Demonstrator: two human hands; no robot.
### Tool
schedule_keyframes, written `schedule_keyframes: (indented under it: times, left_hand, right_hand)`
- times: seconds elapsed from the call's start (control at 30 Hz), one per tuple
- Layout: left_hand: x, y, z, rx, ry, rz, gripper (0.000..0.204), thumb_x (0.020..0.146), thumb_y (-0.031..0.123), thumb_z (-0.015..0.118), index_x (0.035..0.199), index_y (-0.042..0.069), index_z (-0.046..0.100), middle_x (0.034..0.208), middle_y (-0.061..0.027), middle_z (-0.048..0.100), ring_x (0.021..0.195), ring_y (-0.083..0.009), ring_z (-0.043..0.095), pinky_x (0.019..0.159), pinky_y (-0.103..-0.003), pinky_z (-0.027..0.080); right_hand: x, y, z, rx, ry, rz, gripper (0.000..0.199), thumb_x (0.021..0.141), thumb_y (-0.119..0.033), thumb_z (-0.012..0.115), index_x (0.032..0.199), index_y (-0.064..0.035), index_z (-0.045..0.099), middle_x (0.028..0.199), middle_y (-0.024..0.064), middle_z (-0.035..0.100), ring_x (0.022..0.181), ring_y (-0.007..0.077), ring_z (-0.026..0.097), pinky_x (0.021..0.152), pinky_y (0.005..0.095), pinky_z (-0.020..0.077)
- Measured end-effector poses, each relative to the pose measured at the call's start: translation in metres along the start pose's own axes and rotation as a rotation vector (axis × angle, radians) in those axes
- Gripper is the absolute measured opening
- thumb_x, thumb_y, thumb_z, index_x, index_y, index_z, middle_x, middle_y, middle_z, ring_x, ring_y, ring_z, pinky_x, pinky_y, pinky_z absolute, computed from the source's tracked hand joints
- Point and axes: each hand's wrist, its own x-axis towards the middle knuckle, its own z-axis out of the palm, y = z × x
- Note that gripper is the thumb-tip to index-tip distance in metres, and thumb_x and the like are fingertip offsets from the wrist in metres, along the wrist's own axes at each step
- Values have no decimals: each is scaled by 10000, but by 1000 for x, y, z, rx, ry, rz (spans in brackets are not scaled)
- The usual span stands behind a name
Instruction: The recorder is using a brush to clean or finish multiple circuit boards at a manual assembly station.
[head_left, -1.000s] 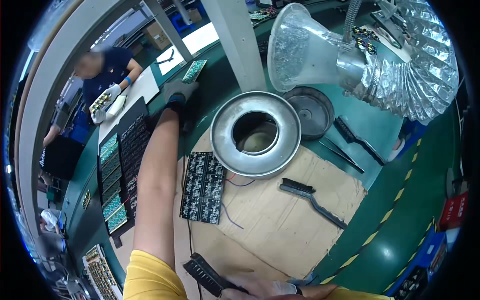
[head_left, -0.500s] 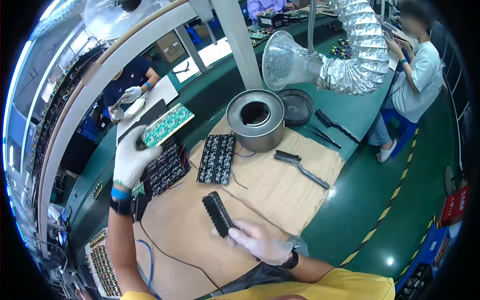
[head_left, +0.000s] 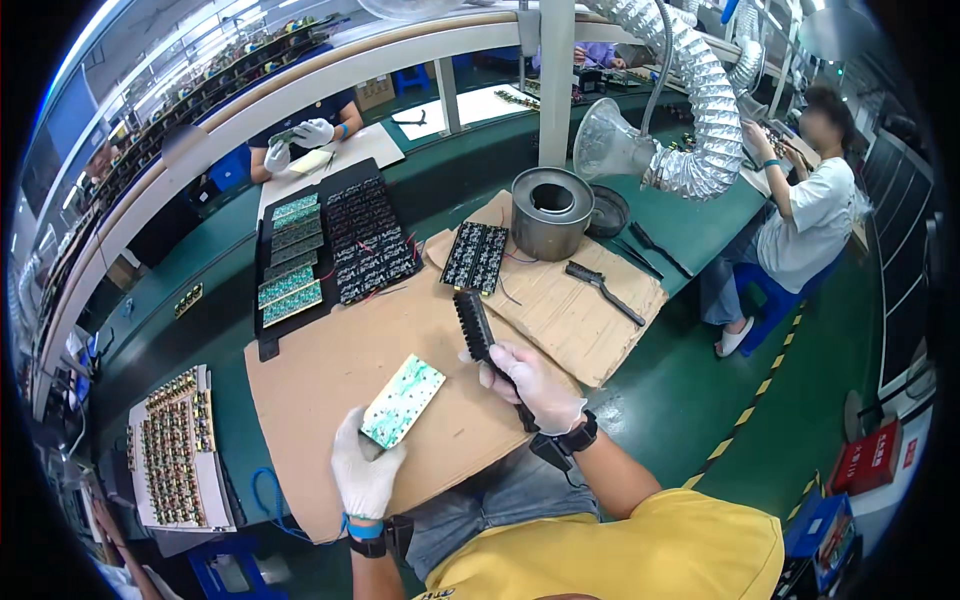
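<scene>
My left hand [head_left: 366, 468], in a white knit glove, grips the lower end of a green-and-white circuit board [head_left: 404, 400] above the cardboard. My right hand [head_left: 535, 388], in a thin whitish glove, is closed round the handle of a black brush [head_left: 474, 328]; its bristles face left, toward the board but apart from it. Beyond the brush, a dark panel of circuit boards [head_left: 474, 258] lies at the cardboard's edge. A black tray [head_left: 262, 346] at the far left bears a column of green and dark boards and a larger block of dark ones with red wires.
Brown cardboard [head_left: 300, 400] covers the bench before me. A metal can [head_left: 552, 225] stands behind it, with a second brush [head_left: 606, 292] to its right. A clear fume hood [head_left: 608, 140] hangs from a silver duct. Populated boards [head_left: 172, 450] sit at left. Co-workers sit across and at right.
My left hand has brought the circuit board from over the tray down to the near cardboard. The brush in my right hand has come up beside it. The view has shifted, showing more of the tray.
</scene>
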Motion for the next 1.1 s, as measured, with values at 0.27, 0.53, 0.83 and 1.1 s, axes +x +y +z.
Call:
schedule_keyframes:
  times: [0.27,0.53,0.83,1.1]
  left_hand:
    - [-1,13,31,-259,-29,46,749,791,-69,772,1477,-83,471,1368,-199,613,1219,-247,666,1004,-378,588]
    - [3,15,29,-154,-7,128,826,790,-58,782,1546,9,456,1414,-187,612,1254,-305,663,985,-389,616]
    - [7,18,23,-16,-56,25,833,809,-87,772,1566,-33,428,1472,-189,582,1229,-260,682,1015,-381,597]
    - [4,20,17,41,-35,9,843,747,44,842,1518,27,503,1310,-217,663,1163,-367,693,963,-425,600]
  right_hand:
    - [10,29,-16,-209,-19,-34,371,1125,-289,516,1318,-17,678,841,9,628,550,97,451,509,267,353]
    - [-8,0,46,-1368,284,-613,475,961,-53,660,1435,-78,638,822,162,628,706,358,654,634,426,522]
    - [-40,14,94,-1636,157,-417,615,853,36,672,1449,-113,648,818,135,645,669,316,661,594,417,528]
    - [-41,12,92,-1651,164,-436,660,836,27,692,1474,-137,641,794,121,639,638,314,654,560,429,524]
